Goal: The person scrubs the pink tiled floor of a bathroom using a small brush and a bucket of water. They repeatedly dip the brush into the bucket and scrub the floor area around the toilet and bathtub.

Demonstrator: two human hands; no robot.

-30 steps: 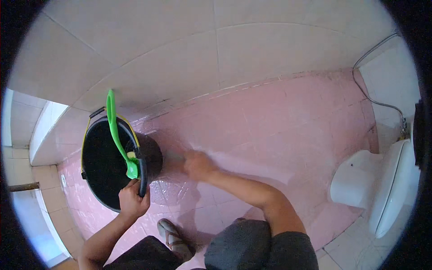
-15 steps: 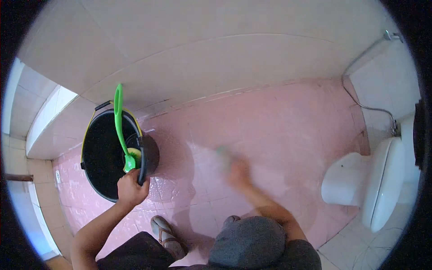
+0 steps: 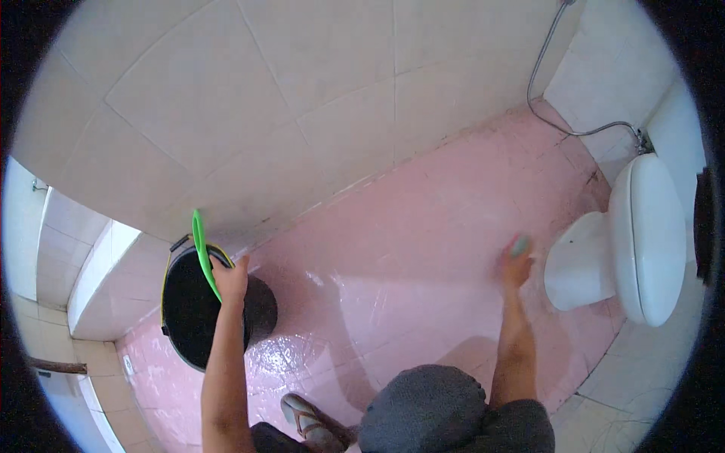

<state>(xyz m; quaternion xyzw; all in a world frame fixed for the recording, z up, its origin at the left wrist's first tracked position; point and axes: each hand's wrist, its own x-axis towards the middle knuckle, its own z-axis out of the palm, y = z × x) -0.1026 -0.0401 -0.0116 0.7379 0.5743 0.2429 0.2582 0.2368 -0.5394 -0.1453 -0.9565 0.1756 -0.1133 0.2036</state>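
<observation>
Bucket, green handle, scrub pad on wet pink floor.

My left hand (image 3: 230,281) grips the rim of the black bucket (image 3: 192,317) together with a bright green handle (image 3: 202,253) that rises from the bucket mouth, leaning up toward the wall. Bucket stands upright on the pink tiled floor (image 3: 408,249), close to the base of the wall; its inside reads dark, contents not clear. My right hand (image 3: 515,266) is stretched out, pressing a small green-blue scrub pad (image 3: 519,245) to the floor just beside the base of the toilet; the pad is blurred, mostly covered by my fingers. Floor glistens wet between bucket and pad.
</observation>
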